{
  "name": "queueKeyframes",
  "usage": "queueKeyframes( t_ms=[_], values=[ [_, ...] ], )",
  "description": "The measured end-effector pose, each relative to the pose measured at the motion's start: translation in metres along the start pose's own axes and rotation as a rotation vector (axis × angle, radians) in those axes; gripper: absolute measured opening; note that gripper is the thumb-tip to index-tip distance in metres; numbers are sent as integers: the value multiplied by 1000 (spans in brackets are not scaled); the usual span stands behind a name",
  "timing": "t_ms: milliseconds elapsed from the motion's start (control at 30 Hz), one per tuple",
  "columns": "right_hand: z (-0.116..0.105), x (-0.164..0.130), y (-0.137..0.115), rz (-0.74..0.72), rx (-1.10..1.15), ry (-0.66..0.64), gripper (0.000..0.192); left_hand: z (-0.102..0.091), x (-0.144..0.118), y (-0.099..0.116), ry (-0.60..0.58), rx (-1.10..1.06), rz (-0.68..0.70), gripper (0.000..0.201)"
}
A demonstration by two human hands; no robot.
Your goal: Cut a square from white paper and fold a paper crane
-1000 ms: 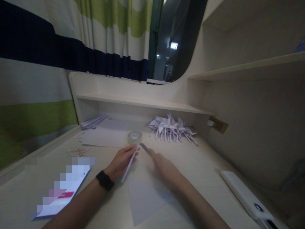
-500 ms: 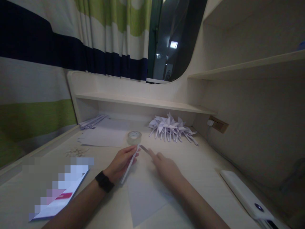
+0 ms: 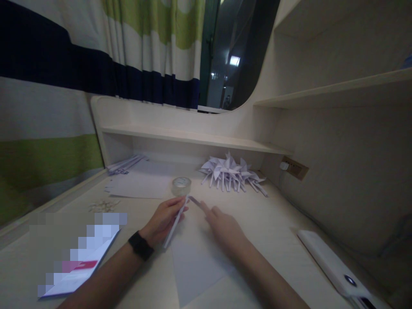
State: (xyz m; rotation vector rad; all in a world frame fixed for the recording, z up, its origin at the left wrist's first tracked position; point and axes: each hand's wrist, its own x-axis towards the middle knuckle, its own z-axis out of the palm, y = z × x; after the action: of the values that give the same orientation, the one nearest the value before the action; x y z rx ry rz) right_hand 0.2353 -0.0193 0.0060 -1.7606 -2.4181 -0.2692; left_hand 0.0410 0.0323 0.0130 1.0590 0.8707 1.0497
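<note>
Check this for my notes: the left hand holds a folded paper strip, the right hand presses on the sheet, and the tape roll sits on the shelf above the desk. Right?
One thing is off: the head view shows the tape roll on the desk, not on the shelf. The left hand does hold the folded paper strip, and the right hand presses on the sheet.

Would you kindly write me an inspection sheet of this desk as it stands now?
Surface: pale wooden desk, dimly lit, with a low shelf behind.
Job's things: sheet of paper lying flat, its left edge folded up into a strip.
Clutter: tape roll, pile of folded paper pinwheels, loose sheets, small scraps, booklet, white flat device.
Hands: left hand holds the folded strip; right hand rests on the sheet, forefinger extended toward the fold's tip.
Cables: nothing seen; wall socket has a small white plug.
Surroundings: striped curtain, dark window.
</note>
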Motion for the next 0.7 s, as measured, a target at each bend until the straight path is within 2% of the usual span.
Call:
queueKeyframes(
  t_ms=[267,500,700],
  values=[
    [-1,-2,1,-24,-40,19,58,-3,5,-3,-17,19,14,38],
    [-4,-2,2,-66,-105,45,67,-6,7,-8,-41,0,40,34],
    [-4,-1,4,-87,-95,40,62,-2,2,-5,21,41,66,35]
  ],
)
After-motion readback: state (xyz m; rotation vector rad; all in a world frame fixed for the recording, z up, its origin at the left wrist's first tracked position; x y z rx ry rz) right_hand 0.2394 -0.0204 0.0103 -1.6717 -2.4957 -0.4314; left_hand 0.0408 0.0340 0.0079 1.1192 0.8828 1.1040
